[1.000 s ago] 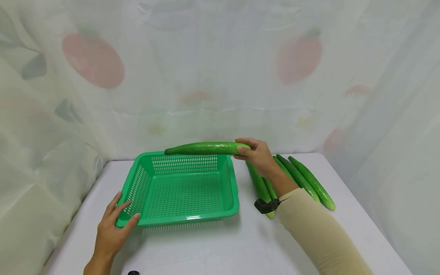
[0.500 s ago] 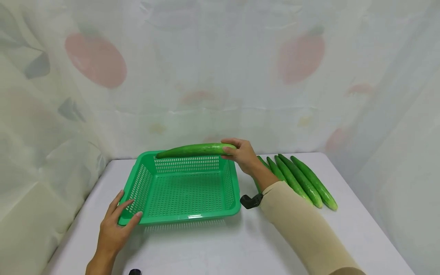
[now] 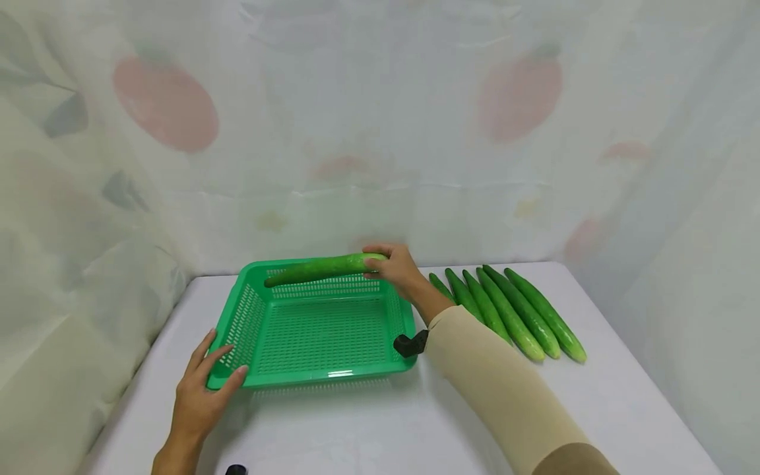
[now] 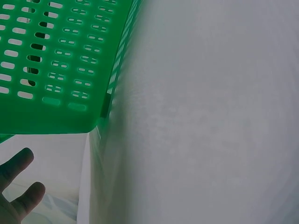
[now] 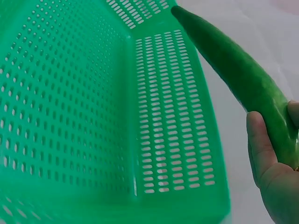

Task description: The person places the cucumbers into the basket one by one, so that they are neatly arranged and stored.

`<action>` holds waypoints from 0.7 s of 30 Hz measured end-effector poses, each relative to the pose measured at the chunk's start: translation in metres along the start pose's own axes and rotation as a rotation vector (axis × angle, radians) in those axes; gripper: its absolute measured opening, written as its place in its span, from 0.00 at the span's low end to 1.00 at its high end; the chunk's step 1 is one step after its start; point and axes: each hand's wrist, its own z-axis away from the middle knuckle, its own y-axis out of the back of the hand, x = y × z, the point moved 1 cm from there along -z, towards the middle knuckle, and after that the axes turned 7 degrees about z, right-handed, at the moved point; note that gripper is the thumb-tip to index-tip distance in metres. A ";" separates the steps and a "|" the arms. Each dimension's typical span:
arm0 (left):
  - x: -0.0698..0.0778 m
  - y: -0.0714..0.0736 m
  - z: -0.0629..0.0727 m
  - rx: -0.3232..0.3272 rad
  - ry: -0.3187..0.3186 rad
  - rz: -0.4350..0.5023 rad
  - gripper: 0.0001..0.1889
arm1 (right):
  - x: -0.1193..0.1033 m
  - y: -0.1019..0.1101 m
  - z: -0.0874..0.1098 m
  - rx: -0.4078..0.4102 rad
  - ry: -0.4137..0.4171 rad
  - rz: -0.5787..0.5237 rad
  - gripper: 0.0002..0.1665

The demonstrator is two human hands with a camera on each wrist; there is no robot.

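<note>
My right hand (image 3: 399,269) grips the pale, thick end of a long green cucumber (image 3: 317,269). The cucumber hangs over the far side of a green plastic basket (image 3: 285,380), its dark thin end pointing left and tipped slightly down. In the right wrist view, thumb and fingers lie on either side of the cucumber (image 5: 238,70), by the basket's perforated wall (image 5: 173,116). At the basket's near left corner, my left hand (image 3: 198,399) rests with fingers spread. Two of its fingers (image 4: 19,163) show below the basket in the left wrist view. No cucumber lies in the basket.
Several cucumbers (image 3: 512,318) lie side by side on the white table (image 3: 356,435), right of the basket; my right forearm partly hides them. Printed sheeting (image 3: 380,132) walls the back and sides. A small black object (image 3: 235,470) shows at the bottom edge.
My right hand has carried the cucumber left and slightly down, from above the basket's far right corner to over its far side. The left hand has stayed at the corner.
</note>
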 end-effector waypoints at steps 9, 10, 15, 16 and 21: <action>-0.001 0.001 0.004 -0.010 0.017 -0.019 0.24 | 0.012 -0.018 -0.008 0.007 -0.045 0.060 0.20; -0.001 0.001 0.004 -0.011 0.022 -0.021 0.24 | 0.013 -0.020 -0.009 0.011 -0.048 0.063 0.20; -0.001 0.000 0.005 -0.009 0.027 -0.017 0.25 | 0.020 -0.024 -0.011 0.028 -0.050 0.099 0.19; -0.001 0.000 0.005 -0.007 0.027 -0.017 0.25 | 0.021 -0.025 -0.011 0.026 -0.043 0.114 0.19; -0.002 0.000 0.005 -0.002 0.019 -0.019 0.24 | 0.028 -0.030 -0.011 0.016 -0.026 0.180 0.20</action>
